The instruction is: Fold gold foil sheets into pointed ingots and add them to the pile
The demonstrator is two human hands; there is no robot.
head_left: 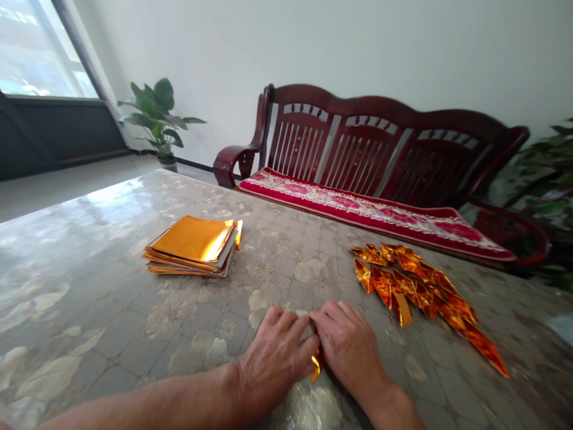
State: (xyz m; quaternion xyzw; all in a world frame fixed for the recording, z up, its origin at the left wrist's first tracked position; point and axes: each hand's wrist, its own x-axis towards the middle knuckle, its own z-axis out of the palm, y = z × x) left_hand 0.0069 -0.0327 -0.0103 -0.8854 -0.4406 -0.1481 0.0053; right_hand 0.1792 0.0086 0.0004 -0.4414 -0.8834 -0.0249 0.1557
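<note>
At the near edge of the table, the left hand [273, 364] and the right hand [349, 349] sit close together, knuckles raised and curled inward. Between them they pinch a narrow piece of folded gold foil [316, 365], its shiny tip poking out below the fingers. Beneath them, a glossy table cover [89, 280] with a mottled floral, stone-like pattern throws back window light. To the right lies a loose heap of folded foil pieces [403, 280], creased, angular and orange-gold, trailing into a long pointed tail. Left of centre sits a stack of flat gold foil sheets [192, 246], its edges slightly fanned. Beyond the table stands a dark red wooden bench [358, 131] with a slatted back and a red floral cushion [358, 209]. Farther left, a potted plant [156, 116] stands near a window [45, 54].
</note>
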